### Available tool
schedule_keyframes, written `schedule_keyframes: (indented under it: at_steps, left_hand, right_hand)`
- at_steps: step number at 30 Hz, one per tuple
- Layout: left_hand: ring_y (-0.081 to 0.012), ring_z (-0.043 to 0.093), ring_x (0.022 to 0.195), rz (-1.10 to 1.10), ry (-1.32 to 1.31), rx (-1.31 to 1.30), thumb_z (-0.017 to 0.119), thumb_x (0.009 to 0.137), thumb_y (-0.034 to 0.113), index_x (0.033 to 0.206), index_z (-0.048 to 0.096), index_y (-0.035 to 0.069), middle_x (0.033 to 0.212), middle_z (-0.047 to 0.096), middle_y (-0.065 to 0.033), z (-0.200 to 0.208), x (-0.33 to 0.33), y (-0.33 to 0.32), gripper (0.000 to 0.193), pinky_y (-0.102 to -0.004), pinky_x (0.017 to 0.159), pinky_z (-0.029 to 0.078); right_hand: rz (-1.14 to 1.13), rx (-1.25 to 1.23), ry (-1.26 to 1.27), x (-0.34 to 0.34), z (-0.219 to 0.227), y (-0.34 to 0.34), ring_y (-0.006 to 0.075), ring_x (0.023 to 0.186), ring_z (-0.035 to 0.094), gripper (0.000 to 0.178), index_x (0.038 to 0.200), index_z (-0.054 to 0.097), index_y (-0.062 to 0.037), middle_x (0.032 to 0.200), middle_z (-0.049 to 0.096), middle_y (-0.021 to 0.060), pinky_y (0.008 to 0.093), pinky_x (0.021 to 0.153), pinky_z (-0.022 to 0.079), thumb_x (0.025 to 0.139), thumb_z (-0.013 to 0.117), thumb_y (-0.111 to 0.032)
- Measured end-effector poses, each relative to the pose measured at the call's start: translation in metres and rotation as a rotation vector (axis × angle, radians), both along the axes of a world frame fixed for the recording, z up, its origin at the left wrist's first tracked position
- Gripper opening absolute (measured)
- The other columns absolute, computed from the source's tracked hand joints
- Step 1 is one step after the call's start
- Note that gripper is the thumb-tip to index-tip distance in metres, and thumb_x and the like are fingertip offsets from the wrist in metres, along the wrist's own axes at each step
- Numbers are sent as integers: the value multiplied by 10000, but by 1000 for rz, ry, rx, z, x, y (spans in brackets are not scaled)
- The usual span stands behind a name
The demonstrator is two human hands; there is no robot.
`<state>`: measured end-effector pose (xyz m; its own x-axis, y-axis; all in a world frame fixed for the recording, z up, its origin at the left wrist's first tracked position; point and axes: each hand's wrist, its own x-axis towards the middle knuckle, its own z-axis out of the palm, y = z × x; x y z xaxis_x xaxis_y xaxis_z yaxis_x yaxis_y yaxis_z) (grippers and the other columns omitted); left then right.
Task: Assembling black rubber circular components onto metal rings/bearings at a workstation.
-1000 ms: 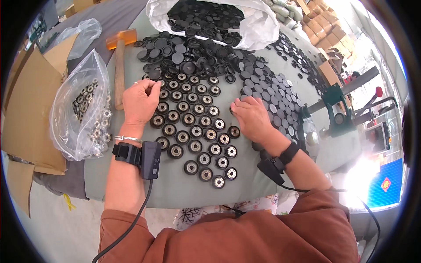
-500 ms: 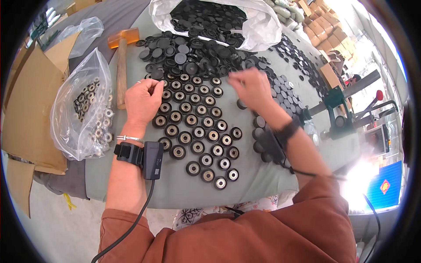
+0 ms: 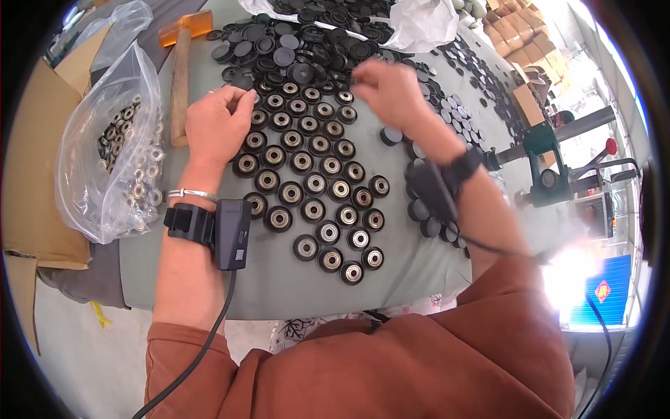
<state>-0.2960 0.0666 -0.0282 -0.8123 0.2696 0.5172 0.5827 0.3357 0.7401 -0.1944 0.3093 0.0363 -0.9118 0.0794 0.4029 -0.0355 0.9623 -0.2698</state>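
Rows of black round caps with metal bearings [image 3: 315,184] seated in them lie face up on the green-grey cloth between my hands. My left hand [image 3: 218,127] is closed, thumb and forefinger together, at the far left edge of these rows. Whatever it pinches is hidden. Beyond the rows is a heap of loose black caps [image 3: 285,56]. Over the heap's near right edge hovers my right hand [image 3: 392,94], slightly blurred, its fingers drawn together; what they hold is too small to tell.
A mallet [image 3: 180,84] with an amber head lies left of the rows. Farther left are a clear bag of bearings [image 3: 105,160] and a cardboard box [image 3: 42,160]. A white sack [image 3: 422,24] stands at the back. At right are more black discs [image 3: 419,209] and a green press [image 3: 544,164].
The whole view has shifted, so the table sits higher in the picture. My right hand has moved farther away and a little left, over the cap heap. My left hand stays by the rows.
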Motion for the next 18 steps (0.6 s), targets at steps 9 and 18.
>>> schedule_keyframes:
  at_steps: [9,18]
  left_hand:
    - [-123,538,562,10,-6,-52,679,807,209,783,679,23,628,610,-43,3,1,-8,187,-274,550,429]
    - [-187,551,556,-14,-6,-1,668,801,199,750,670,23,638,619,-81,4,6,-6,184,-310,562,437]
  right_hand:
    - [51,145,-32,34,-43,-31,306,897,630,220,1027,622,-24,1006,654,144,367,778,509,844,584,-139]
    - [95,291,6,43,-50,-29,353,989,564,319,1081,541,22,1107,560,202,397,828,483,774,529,-66]
